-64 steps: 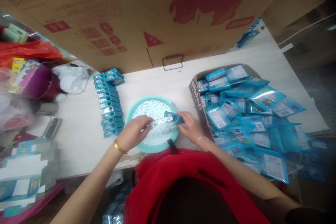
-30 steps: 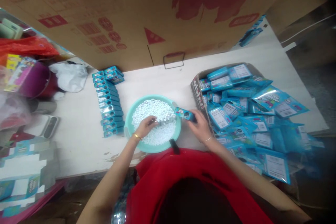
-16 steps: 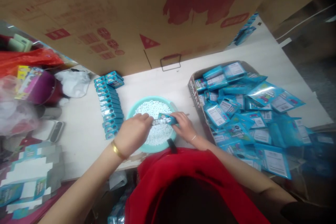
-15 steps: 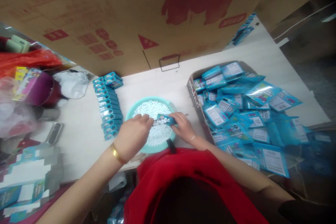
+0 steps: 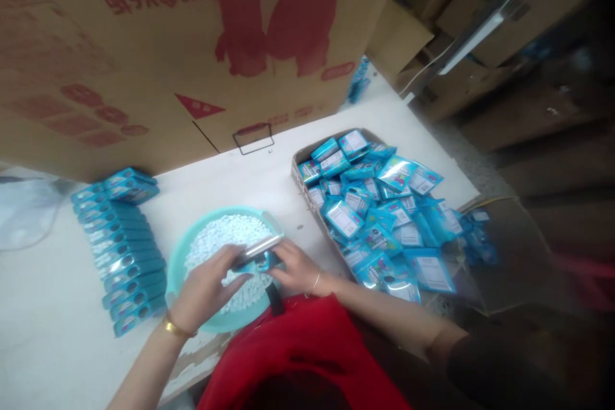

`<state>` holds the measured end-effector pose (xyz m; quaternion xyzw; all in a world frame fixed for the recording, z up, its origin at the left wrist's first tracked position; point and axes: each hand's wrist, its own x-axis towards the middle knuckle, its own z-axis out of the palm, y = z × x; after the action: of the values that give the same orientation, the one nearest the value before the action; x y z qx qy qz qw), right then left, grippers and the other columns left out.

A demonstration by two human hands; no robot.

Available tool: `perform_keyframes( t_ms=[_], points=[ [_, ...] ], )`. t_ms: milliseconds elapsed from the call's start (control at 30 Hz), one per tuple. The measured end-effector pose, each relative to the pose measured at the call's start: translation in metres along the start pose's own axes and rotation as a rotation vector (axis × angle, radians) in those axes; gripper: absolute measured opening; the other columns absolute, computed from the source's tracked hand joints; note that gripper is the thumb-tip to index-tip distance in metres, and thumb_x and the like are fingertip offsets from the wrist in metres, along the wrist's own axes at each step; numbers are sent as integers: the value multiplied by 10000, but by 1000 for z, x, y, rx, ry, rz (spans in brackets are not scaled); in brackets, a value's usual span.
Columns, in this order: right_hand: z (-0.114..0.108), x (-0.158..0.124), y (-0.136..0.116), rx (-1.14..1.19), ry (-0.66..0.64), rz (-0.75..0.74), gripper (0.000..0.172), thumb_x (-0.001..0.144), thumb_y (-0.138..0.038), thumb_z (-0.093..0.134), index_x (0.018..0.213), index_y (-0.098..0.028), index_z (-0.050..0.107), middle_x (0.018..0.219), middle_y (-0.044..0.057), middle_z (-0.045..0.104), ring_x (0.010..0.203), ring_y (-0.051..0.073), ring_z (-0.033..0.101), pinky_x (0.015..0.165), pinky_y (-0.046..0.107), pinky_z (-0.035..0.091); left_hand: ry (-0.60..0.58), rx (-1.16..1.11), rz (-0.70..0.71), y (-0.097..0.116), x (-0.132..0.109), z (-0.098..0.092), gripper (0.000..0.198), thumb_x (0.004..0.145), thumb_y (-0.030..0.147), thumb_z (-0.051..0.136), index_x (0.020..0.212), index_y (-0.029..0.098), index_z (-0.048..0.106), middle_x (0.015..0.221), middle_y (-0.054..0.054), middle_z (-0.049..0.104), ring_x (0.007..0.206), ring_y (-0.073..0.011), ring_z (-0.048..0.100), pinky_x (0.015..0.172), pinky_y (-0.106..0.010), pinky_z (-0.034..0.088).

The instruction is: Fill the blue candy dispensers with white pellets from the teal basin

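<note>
My left hand [image 5: 206, 285] and my right hand [image 5: 296, 267] hold a small blue box [image 5: 258, 251] between them, one at each end. The box has a shiny silver side facing up and a blue end flap at the right-hand fingers. Below it stands a round teal basin [image 5: 177, 262] filled with small white pellets [image 5: 230, 230]. My left fingers grip the box's left end, with the thumb underneath. My right fingers pinch its right end. What is inside the box is hidden from this angle.
Left of the basin, blue boxes [image 5: 127, 250] stand in a row, with more on top at the far end. On the right, a cardboard tray [image 5: 317, 205] is heaped with blue packets [image 5: 384, 230]. A large carton [image 5: 158, 64] walls off the back of the white table [image 5: 43, 307].
The box has been turned, so the pellets in it no longer show. My left hand moved from its opening to grip its left end. The view has swung to the right.
</note>
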<state>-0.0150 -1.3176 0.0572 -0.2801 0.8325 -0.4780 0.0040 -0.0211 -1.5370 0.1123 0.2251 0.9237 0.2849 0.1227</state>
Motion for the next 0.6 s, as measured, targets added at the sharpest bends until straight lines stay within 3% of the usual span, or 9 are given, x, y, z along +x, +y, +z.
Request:
perform_keyframes(
  t_ms=[100, 233, 333, 400, 500, 600],
  points=[
    [-21, -1, 18, -89, 67, 26, 402, 830, -369, 584, 1196, -238, 482, 1143, 69, 614, 1079, 231, 588, 917, 364, 529, -44, -58, -2, -4, 5, 11, 228, 889, 374, 484, 1065, 234, 520, 947, -53, 610, 807, -180, 604, 707, -296, 496],
    [-100, -8, 72, -497, 356, 229, 382, 881, -392, 491, 1179, -154, 521, 1105, 168, 596, 1071, 311, 557, 908, 513, 460, 135, -4, -86, -27, 4, -10, 242, 872, 375, 534, 1056, 217, 521, 938, -41, 588, 830, -172, 573, 744, -287, 467],
    [-156, -16, 129, -776, 280, 340, 476, 805, -486, 588, 1139, -147, 575, 998, 218, 601, 972, 360, 562, 809, 548, 421, 307, 90, -225, -73, 2, -28, 245, 856, 385, 555, 1010, 195, 533, 886, -35, 572, 793, -165, 550, 740, -277, 455],
    [-175, -21, 165, -874, 135, 408, 523, 726, -512, 673, 1109, -163, 609, 925, 247, 609, 896, 358, 574, 726, 513, 411, 367, 176, -333, -117, 2, -37, 244, 845, 382, 563, 988, 186, 543, 878, -38, 569, 790, -167, 548, 737, -270, 451],
    [-184, -31, 196, -956, -177, 514, 485, 753, -477, 632, 1136, -181, 601, 927, 237, 619, 857, 349, 593, 678, 470, 431, 333, 305, -493, -186, 4, -44, 237, 825, 363, 570, 975, 180, 564, 925, -57, 585, 845, -191, 565, 744, -274, 451],
    [-187, -40, 201, -956, -397, 571, 464, 818, -436, 509, 1207, -191, 569, 1027, 216, 622, 908, 325, 616, 740, 435, 467, 223, 393, -635, -244, 12, -49, 254, 813, 347, 573, 1001, 176, 587, 981, -78, 606, 897, -225, 583, 750, -292, 454]
  ],
)
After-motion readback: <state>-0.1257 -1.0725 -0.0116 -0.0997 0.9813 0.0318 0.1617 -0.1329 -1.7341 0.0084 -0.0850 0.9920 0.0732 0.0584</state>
